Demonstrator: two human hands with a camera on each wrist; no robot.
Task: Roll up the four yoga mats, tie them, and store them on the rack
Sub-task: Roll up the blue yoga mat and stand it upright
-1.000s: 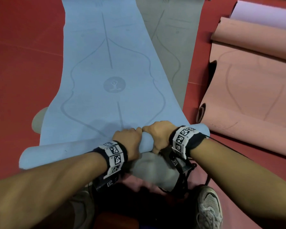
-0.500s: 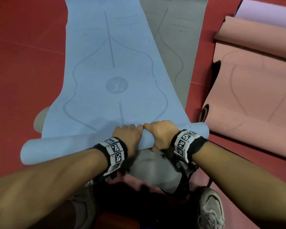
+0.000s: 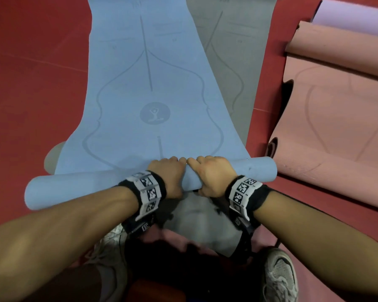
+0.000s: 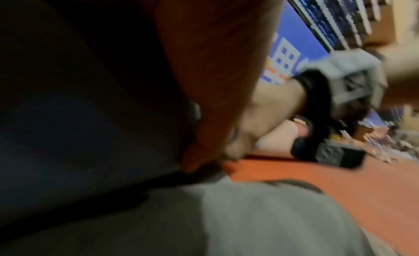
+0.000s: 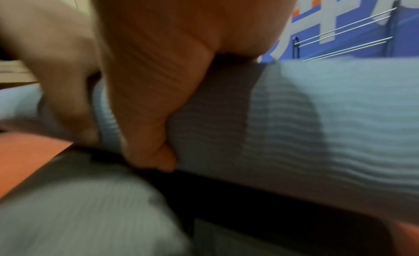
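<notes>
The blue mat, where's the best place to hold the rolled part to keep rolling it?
Hold the blue mat at the middle of its rolled tube, from the near side, fingers curled over the top. The left hand and right hand already sit there, and the flat part stretches away ahead.

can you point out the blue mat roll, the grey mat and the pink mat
blue mat roll (image 3: 79, 188): head view, on the rolled tube left of the hands.
grey mat (image 3: 234, 53): head view, on the flat part showing right of the blue mat.
pink mat (image 3: 336, 118): head view, on its flat middle at the right.
</notes>
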